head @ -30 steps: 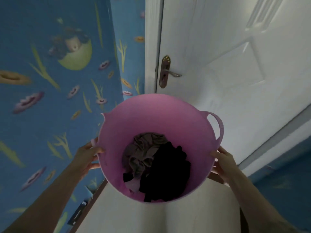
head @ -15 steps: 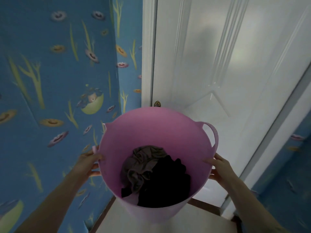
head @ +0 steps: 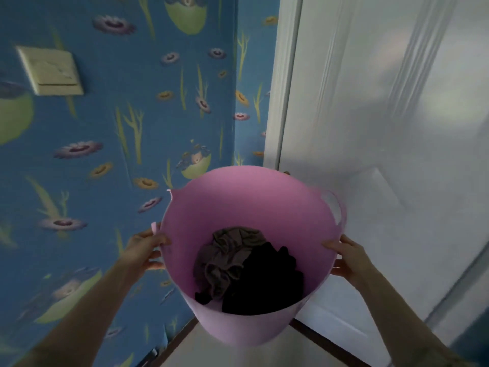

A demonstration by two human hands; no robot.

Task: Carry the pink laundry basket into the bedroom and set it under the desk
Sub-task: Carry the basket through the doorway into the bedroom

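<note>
The pink laundry basket (head: 238,205) hangs in the air in front of me, low in the middle of the view. Inside it lie a grey-brown garment (head: 225,258) and a black one (head: 264,284). My left hand (head: 148,250) grips the basket's left rim, thumb over the edge. My right hand (head: 346,258) clasps the right rim just below the loop handle (head: 336,205). No desk is in sight.
A white panelled door (head: 383,128) stands shut directly ahead and to the right, its frame (head: 280,83) beside it. Blue flowered wallpaper (head: 119,128) covers the left wall, with a cream light switch (head: 50,70). Pale floor (head: 225,353) shows below.
The view has tilted upward and closer to the door: the door handle has dropped out of sight behind the basket and the light switch has come into view. Both hands keep their grip.
</note>
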